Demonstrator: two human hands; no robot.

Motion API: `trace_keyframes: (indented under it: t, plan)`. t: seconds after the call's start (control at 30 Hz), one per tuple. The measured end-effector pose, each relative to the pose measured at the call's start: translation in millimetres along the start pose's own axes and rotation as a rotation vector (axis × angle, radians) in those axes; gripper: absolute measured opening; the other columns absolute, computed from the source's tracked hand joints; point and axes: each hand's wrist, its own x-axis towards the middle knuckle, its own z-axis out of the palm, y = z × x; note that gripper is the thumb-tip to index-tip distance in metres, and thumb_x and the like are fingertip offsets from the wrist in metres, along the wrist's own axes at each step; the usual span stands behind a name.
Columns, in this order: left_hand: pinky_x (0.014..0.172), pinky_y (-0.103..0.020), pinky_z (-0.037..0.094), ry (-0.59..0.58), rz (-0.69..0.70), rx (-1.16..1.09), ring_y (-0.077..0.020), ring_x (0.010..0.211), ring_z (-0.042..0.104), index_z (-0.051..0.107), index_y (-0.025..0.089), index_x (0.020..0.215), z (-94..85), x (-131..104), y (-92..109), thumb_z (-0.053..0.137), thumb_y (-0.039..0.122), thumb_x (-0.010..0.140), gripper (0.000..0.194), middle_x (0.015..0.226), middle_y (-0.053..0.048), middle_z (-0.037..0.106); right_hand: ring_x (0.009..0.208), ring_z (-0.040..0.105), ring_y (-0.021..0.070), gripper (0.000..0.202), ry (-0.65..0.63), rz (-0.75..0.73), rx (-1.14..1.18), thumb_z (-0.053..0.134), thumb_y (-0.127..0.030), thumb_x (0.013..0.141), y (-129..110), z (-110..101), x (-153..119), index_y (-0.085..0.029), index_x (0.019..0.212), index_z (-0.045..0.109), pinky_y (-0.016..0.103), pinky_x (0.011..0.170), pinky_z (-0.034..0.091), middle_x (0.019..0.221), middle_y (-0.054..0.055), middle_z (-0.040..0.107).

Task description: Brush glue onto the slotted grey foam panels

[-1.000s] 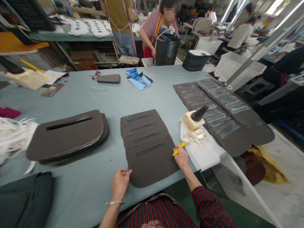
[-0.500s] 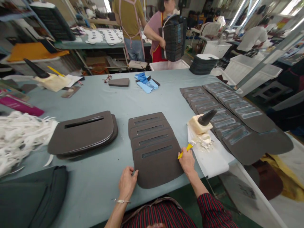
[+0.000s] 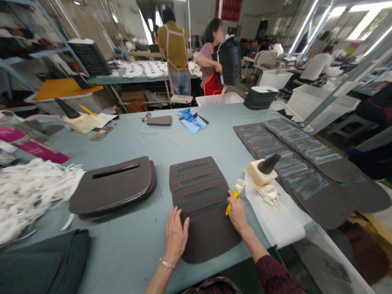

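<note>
Several dark grey-brown panels [image 3: 211, 241] with rounded ends and long slots lie overlapped like steps in front of me. My left hand [image 3: 176, 234] rests at their left edge, fingers stretched out, holding nothing. In my right hand [image 3: 237, 214], at the right edge of the panels, is a yellow-handled brush [image 3: 235, 196] with its pale bristles pointing up and away. Just right of it, a cream-coloured glue container [image 3: 260, 173] with a black cone on top stands on a white sheet [image 3: 284, 226], which has pale lumps and smears on it.
On the left lie a stack of slotted panels [image 3: 113, 185], white strips [image 3: 33, 192] and folded dark cloth [image 3: 45, 261]. Rows of overlapped panels [image 3: 318, 200] cover the right side. Blue scraps [image 3: 192, 120] lie farther back. Beyond the table stand two people, one carrying a dark bundle [image 3: 229, 63].
My left hand has moved forward along the panels' edge and its fingers have straightened. The brush has tilted more upright in my right hand, away from the glue container. The view has tipped up.
</note>
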Motion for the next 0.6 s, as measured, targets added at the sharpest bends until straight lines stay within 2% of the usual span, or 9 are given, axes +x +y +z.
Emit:
trace_keyframes:
  t: [0.07, 0.17, 0.33, 0.43, 0.6]
  plan:
    - [0.113, -0.049, 0.03, 0.051, 0.137, 0.079, -0.0265, 0.142, 0.024, 0.036, 0.013, 0.136, 13.7, 7.1, 7.5, 0.042, 0.04, 0.089, 0.054, 0.149, -0.015, 0.035, 0.109, 0.051, 0.024, 0.021, 0.018, -0.045, 0.013, 0.038, -0.004, 0.082, -4.7, 7.7, 12.1, -0.017, 0.087, 0.054, 0.038, 0.091, 0.04, 0.135, 0.015, 0.051]
    - [0.113, -0.052, 0.03, 0.141, 0.216, 0.177, -0.0275, 0.143, 0.02, 0.026, 0.012, 0.142, 28.1, 19.5, 8.6, 0.044, 0.037, 0.089, 0.061, 0.151, -0.016, 0.03, 0.117, 0.05, 0.0245, 0.021, 0.062, -0.078, 0.016, 0.037, -0.003, 0.083, -4.4, 17.4, 25.8, -0.017, 0.086, 0.053, 0.042, 0.095, 0.04, 0.138, 0.015, 0.049]
    - [0.11, -0.054, 0.033, 0.255, 0.231, 0.255, -0.0303, 0.142, 0.021, 0.019, 0.012, 0.145, 39.0, 41.8, -2.4, 0.045, 0.038, 0.089, 0.068, 0.15, -0.019, 0.03, 0.125, 0.048, 0.0241, 0.021, 0.108, -0.074, 0.036, 0.037, -0.006, 0.085, 1.4, 27.6, 41.6, -0.018, 0.088, 0.054, 0.046, 0.101, 0.039, 0.138, 0.014, 0.049]
    - [0.11, -0.055, 0.032, 0.256, 0.202, 0.273, -0.0318, 0.142, 0.021, 0.019, 0.01, 0.145, 43.4, 58.1, -8.9, 0.043, 0.04, 0.089, 0.068, 0.15, -0.02, 0.031, 0.126, 0.047, 0.0237, 0.022, 0.101, -0.076, 0.058, 0.035, -0.007, 0.087, -2.4, 30.5, 58.6, -0.018, 0.09, 0.054, 0.047, 0.102, 0.038, 0.14, 0.014, 0.047]
    - [0.112, -0.055, 0.029, 0.232, 0.186, 0.292, -0.0318, 0.143, 0.019, 0.017, 0.007, 0.145, 45.8, 91.5, -12.9, 0.042, 0.042, 0.089, 0.07, 0.15, -0.021, 0.029, 0.134, 0.038, 0.0235, 0.022, 0.067, -0.104, 0.105, 0.035, -0.006, 0.087, -13.7, 39.4, 103.6, -0.016, 0.09, 0.054, 0.047, 0.103, 0.036, 0.145, 0.016, 0.041]
